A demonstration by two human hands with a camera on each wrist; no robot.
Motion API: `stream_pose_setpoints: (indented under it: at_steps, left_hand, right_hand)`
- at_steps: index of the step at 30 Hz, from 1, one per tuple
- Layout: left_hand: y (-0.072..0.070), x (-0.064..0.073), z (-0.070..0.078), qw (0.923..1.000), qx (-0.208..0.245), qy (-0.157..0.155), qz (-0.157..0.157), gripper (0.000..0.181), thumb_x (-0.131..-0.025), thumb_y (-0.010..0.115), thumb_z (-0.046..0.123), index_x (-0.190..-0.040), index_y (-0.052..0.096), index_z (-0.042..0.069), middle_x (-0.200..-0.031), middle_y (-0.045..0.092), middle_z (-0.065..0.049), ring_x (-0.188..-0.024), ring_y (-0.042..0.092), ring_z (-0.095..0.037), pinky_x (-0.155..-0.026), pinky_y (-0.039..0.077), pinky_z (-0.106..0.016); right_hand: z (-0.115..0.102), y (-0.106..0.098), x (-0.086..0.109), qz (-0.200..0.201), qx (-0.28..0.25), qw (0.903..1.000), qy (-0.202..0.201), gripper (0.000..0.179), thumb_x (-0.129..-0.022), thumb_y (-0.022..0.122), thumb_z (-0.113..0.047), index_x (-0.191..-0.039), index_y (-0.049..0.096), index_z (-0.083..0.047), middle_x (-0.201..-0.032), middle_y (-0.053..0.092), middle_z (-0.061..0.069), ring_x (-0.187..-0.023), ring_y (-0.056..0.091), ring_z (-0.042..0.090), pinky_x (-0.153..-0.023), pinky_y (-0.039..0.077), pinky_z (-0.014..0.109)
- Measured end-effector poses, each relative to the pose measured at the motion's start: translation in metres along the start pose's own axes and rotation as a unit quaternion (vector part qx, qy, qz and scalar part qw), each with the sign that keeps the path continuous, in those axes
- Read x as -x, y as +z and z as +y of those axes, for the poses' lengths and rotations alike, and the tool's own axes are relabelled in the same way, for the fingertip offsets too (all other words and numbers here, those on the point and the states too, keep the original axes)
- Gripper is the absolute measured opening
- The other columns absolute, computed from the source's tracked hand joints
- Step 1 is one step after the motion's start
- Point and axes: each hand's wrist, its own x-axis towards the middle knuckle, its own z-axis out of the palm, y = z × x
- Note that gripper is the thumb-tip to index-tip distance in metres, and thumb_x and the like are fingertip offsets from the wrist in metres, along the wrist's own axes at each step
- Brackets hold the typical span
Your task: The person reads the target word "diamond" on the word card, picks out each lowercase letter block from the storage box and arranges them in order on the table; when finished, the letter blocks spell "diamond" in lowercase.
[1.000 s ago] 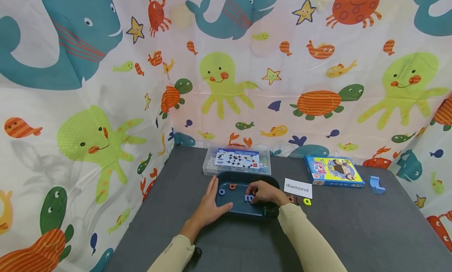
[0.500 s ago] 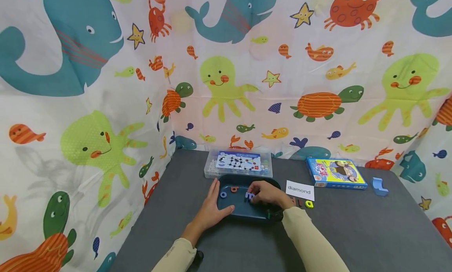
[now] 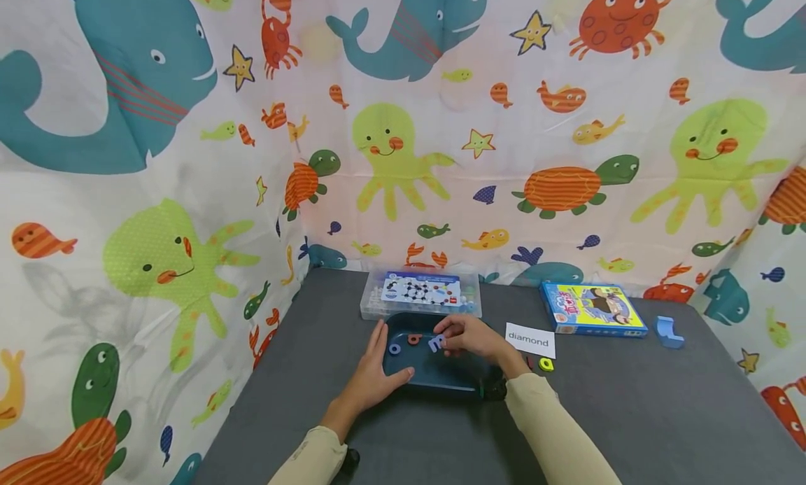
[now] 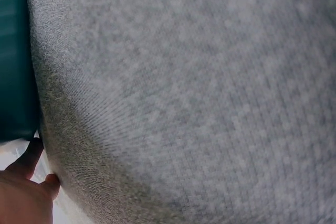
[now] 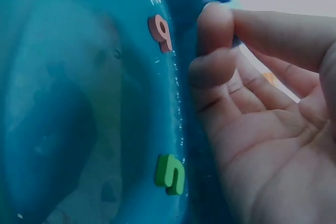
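Note:
A dark teal tray (image 3: 441, 378) sits on the grey table. Along its left side lies my left hand (image 3: 373, 376), fingers straight against the wall and thumb stretched along the near edge. My right hand (image 3: 472, 336) pinches a light purple letter m (image 3: 436, 343) between thumb and fingertips, above the tray; part of the letter is covered by the fingers. Left of it in the tray are a blue letter o (image 3: 394, 348) and an orange letter d (image 3: 414, 339). The right wrist view also shows a green letter (image 5: 170, 174) inside the tray.
Right of the tray lie a white card (image 3: 530, 340) reading "diamond", a yellow letter (image 3: 546, 364) and a partly hidden dark red one. Behind are a clear plastic case (image 3: 371, 306) and a blue-yellow game box (image 3: 594, 308). A light blue block (image 3: 669, 332) stands far right.
My right hand has raised the letter m off the tray floor, tilting it and shifting it slightly left. The left hand stays at the tray's side.

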Motion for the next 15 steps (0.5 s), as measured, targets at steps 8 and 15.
stream_pose_setpoints:
  at_steps: [8, 15]
  left_hand:
    - [0.001, 0.000, 0.001, 1.0000, 0.007, -0.006, 0.000, 0.112, -0.095, 0.079, 0.050, -0.174, 0.009, 0.012, -0.180, -0.001, -0.003, -0.160, 0.023, -0.039, -0.119, 0.029, -0.070]
    - [0.001, -0.001, 0.001, 0.9999, 0.004, -0.011, 0.003, 0.111, -0.094, 0.078, 0.051, -0.174, 0.010, 0.013, -0.180, 0.000, -0.003, -0.159, 0.024, -0.041, -0.118, 0.028, -0.072]
  right_hand:
    - [0.011, -0.002, 0.007, -0.003, -0.087, 0.9962, -0.007, 0.034, -0.109, 0.051, 0.003, -0.141, 0.060, 0.010, -0.106, 0.066, 0.030, -0.087, 0.066, 0.032, -0.078, 0.059, 0.033]
    - [0.012, -0.002, 0.014, 0.021, -0.143, 0.9894, -0.006, 0.032, -0.111, 0.048, 0.004, -0.137, 0.063, 0.013, -0.106, 0.067, 0.028, -0.084, 0.066, 0.024, -0.076, 0.058, 0.028]
